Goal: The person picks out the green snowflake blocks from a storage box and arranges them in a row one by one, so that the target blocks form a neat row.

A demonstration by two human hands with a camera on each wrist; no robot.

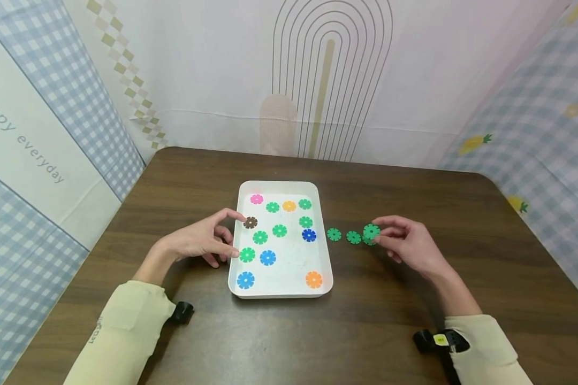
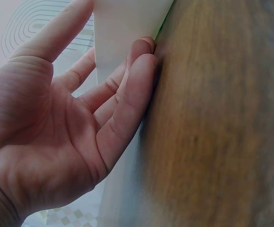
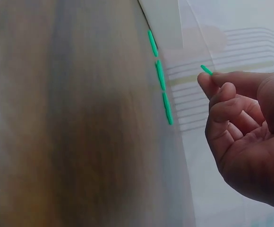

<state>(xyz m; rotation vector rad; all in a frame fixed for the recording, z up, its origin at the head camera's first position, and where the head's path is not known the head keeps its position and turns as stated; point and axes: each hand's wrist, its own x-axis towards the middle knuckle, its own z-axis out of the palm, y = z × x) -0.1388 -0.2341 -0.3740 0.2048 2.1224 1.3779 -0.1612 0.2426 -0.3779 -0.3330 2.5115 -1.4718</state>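
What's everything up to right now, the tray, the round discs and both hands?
White tray: right way up on the brown table, filled with thirteen loose discs
Notched discs in the tray: lying flat, unstacked
Three green discs: flat on the table, in a row
Held green disc: lifted off the table
Left hand: resting at the tray's side
Right hand: pinching one disc

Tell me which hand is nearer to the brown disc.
Left. The left hand is at the left rim of the tray, right beside the brown disc; the right hand is away beyond the tray's right side, pinching a green disc.
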